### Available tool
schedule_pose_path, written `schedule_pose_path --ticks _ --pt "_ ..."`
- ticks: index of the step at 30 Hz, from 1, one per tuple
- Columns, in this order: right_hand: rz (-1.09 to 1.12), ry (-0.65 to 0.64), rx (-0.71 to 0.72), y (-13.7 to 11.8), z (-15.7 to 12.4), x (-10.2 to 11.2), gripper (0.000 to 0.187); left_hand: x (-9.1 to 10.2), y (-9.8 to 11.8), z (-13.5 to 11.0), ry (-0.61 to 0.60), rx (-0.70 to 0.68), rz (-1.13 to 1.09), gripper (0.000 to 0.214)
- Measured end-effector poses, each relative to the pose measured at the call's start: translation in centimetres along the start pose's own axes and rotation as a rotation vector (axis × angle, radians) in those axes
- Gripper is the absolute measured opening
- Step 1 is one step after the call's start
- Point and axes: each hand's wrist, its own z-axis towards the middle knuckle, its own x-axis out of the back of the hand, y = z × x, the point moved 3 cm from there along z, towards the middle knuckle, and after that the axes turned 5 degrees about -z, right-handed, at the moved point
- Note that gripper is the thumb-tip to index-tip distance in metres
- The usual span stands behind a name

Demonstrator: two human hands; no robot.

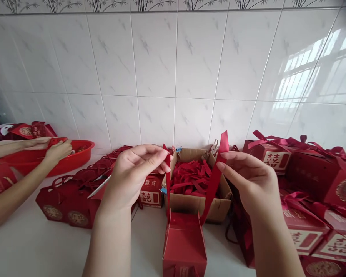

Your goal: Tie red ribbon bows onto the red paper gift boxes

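Note:
My left hand pinches one end of a red ribbon between thumb and fingers. My right hand pinches the other end of that ribbon, which sticks up past my fingertips. Both ribbon ends run down to a small red gift box standing on the white counter just below my hands. The ribbon hangs taut in a V shape above the box.
An open cardboard box of loose red ribbons sits behind the gift box. Tied red gift boxes pile up on the right; flat red bags lie left. Another person's hands work at a red basin far left. A tiled wall rises behind.

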Motion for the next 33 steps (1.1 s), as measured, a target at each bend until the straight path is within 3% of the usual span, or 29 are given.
schedule_pose_path --ticks 5,12,19,26,33 --pt "0.005 0.020 0.034 0.5 0.3 -0.1 0.016 0.1 -0.1 -0.1 -0.021 -0.057 0.080 0.013" --pt "-0.031 -0.057 0.083 0.5 0.1 -0.1 0.021 0.1 -0.3 0.1 0.181 -0.305 0.029 0.017" --pt "-0.037 -0.039 0.119 0.3 0.1 -0.3 0.024 -0.8 0.2 -0.3 0.343 -0.342 0.088 0.018" --pt "-0.046 -0.011 0.144 0.3 0.1 -0.4 0.026 -0.8 0.5 -0.6 0.188 -0.337 0.251 0.027" --pt "-0.085 0.027 0.170 0.1 0.1 0.1 0.025 -1.2 0.8 -0.8 0.276 -0.408 0.233 0.019"
